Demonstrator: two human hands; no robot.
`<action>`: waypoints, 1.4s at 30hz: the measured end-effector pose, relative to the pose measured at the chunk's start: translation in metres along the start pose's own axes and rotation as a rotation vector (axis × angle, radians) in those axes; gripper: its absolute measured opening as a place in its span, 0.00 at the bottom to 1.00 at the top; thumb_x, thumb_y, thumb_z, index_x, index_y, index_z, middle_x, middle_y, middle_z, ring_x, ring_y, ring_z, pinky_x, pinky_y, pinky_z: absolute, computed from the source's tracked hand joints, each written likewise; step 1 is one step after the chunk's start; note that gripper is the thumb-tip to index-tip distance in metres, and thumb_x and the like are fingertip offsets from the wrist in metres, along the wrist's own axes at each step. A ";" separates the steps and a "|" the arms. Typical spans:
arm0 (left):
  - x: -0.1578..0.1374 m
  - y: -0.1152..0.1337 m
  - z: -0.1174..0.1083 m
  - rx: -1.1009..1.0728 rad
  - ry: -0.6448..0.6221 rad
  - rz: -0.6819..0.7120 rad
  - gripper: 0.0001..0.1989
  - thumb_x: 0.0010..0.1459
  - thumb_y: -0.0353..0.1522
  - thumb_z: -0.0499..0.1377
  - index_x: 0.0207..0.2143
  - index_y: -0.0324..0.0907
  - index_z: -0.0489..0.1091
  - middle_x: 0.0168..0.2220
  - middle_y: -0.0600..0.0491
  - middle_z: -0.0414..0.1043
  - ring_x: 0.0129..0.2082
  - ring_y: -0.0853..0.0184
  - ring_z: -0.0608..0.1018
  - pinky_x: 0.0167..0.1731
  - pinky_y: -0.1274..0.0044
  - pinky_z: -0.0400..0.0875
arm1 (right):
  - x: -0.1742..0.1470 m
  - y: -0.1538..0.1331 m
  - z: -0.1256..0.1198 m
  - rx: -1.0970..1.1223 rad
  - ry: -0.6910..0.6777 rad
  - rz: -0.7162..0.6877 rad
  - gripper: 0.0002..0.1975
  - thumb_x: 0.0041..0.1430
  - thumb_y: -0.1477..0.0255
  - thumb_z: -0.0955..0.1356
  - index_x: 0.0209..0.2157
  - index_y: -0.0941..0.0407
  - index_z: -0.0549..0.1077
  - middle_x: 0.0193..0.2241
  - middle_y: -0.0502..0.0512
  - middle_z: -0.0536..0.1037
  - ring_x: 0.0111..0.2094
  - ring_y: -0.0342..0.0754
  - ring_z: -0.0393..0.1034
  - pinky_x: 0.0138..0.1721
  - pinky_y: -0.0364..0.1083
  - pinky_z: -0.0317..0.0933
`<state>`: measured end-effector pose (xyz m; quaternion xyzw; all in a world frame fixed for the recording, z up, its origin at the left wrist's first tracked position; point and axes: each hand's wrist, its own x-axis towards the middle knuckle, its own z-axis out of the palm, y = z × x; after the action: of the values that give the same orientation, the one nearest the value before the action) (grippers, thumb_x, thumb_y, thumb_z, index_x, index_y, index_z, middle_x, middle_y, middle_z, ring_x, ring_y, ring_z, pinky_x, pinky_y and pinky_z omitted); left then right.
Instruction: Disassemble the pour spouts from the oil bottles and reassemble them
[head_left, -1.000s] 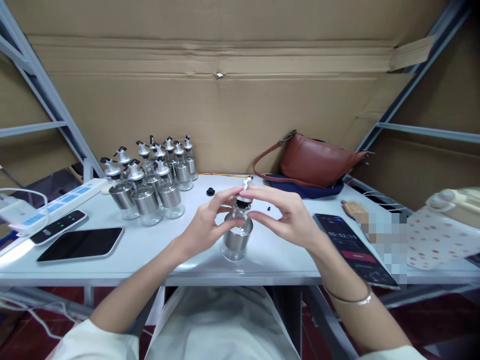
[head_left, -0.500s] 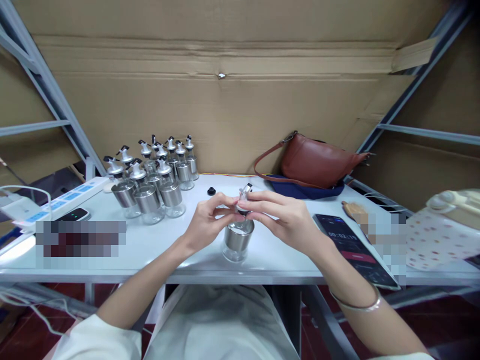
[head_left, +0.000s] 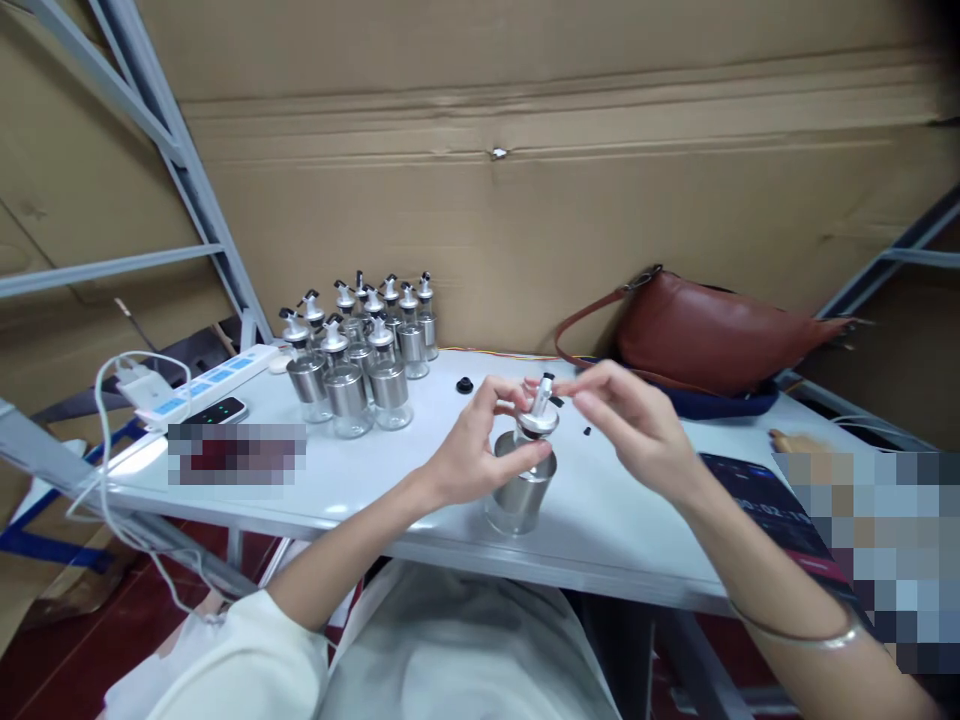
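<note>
Near the table's front edge stands a glass bottle with a steel sleeve [head_left: 517, 493], topped by a silver pour spout [head_left: 540, 418] with a black tip. My left hand [head_left: 480, 445] is closed around the spout's base, thumb in front and fingers behind. To the right of the spout is my right hand [head_left: 634, 425], its thumb and fingers apart and the fingertips close to the spout's top. Whether those fingertips touch it is hard to see. A tiny black piece [head_left: 587, 431] lies on the table beneath my right hand.
Several similar bottles [head_left: 347, 395] with spouts stand together at back left. Behind my hands lies a black stopper [head_left: 465, 385]. A power strip [head_left: 202, 385] runs along the left; a brown bag [head_left: 705, 330] sits at back right, and a phone [head_left: 772, 510] lies at right.
The view has swung to the left. My right hand has loosened and moved a little right off the spout, while my left hand still grips it. The tiny black piece now shows.
</note>
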<state>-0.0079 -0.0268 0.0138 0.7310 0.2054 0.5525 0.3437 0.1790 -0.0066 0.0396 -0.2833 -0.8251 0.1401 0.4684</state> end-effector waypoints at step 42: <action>0.008 0.017 0.003 -0.336 0.242 -0.073 0.21 0.53 0.36 0.64 0.45 0.46 0.58 0.30 0.60 0.68 0.32 0.70 0.80 0.34 0.78 0.74 | 0.021 -0.009 0.006 0.165 0.310 0.265 0.11 0.46 0.67 0.73 0.33 0.58 0.79 0.21 0.49 0.74 0.19 0.39 0.63 0.20 0.41 0.60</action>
<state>-0.0041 -0.0337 0.0312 0.5839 0.1764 0.6498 0.4536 0.1623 -0.0008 0.0550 -0.3683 -0.6844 0.2224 0.5887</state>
